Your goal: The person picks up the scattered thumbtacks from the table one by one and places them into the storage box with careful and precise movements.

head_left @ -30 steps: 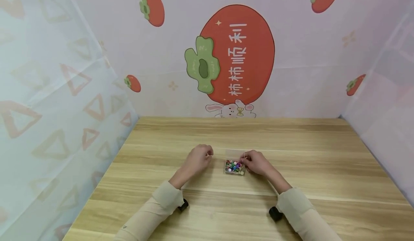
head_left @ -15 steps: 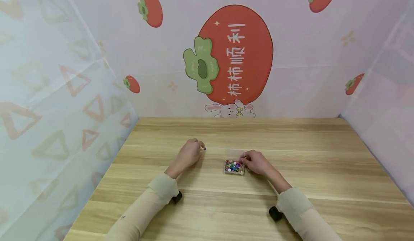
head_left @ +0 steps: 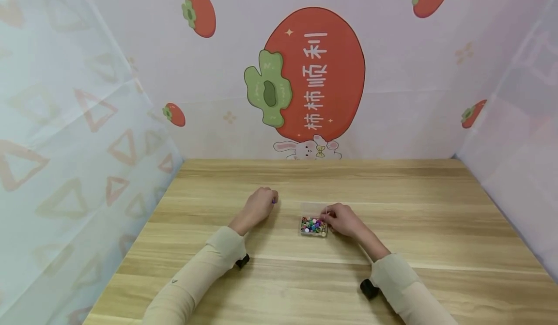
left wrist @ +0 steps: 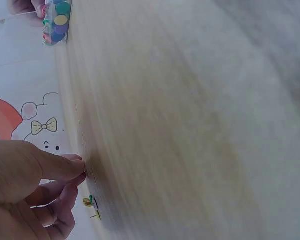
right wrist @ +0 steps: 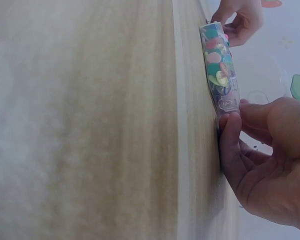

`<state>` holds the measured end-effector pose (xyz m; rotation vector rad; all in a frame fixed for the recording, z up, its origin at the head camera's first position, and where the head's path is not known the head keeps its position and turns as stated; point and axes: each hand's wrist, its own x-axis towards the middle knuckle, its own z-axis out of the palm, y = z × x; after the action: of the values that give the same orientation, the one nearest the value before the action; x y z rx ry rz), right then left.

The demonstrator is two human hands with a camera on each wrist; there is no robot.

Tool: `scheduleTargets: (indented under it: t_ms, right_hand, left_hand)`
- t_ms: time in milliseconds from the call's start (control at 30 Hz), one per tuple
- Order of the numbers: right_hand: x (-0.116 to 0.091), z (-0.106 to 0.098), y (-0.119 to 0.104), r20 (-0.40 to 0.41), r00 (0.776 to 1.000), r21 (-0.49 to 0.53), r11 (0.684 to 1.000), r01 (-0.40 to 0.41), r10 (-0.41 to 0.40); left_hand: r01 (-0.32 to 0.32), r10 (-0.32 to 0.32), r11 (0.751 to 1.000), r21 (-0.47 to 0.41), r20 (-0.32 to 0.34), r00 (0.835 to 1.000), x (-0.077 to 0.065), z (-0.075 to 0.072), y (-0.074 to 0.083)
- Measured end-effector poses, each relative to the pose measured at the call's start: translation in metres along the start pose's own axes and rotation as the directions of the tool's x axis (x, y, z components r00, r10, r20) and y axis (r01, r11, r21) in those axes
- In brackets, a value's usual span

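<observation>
My left hand [head_left: 257, 205] is at the table left of the box, thumb and fingers pinched together. A small purple thumbtack [head_left: 273, 201] shows at its fingertips; in the left wrist view the fingers hide it. Beside those fingertips, a few loose thumbtacks [left wrist: 89, 202], green and yellow, lie on the table. My right hand [head_left: 343, 219] grips the right end of a small clear plastic box [right wrist: 228, 104], thumb and fingers on either side. The box is full of multicoloured thumbtacks [head_left: 311, 224], and its transparent lid [head_left: 313, 208] stands open toward the back.
The wood-grain table [head_left: 392, 189] runs back to a white wall printed with red persimmons [head_left: 320, 73]. Patterned sheets stand along the left and right sides. A black wrist device [head_left: 369, 288] hangs below each sleeve.
My left hand has moved left, away from the box, with the small thumbtack, and its fingers have then closed down nearer the table. My right hand has stayed on the box.
</observation>
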<state>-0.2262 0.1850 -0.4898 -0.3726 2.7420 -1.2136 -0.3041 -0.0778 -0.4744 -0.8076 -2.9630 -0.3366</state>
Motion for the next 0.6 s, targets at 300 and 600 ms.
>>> scheduleTargets:
  t_ms: [300, 600]
  right_hand:
    - [0.001, -0.001, 0.001, 0.0, 1.0, 0.0, 1.0, 0.016, -0.016]
    - [0.001, -0.001, 0.003, -0.005, 0.999, 0.002, 0.999, 0.032, -0.032]
  left_hand:
    - [-0.013, 0.013, 1.0, -0.021, -0.017, 1.0, -0.003, -0.004, 0.009]
    - [-0.1, 0.096, 0.993, -0.064, -0.061, 0.994, -0.012, -0.008, 0.026]
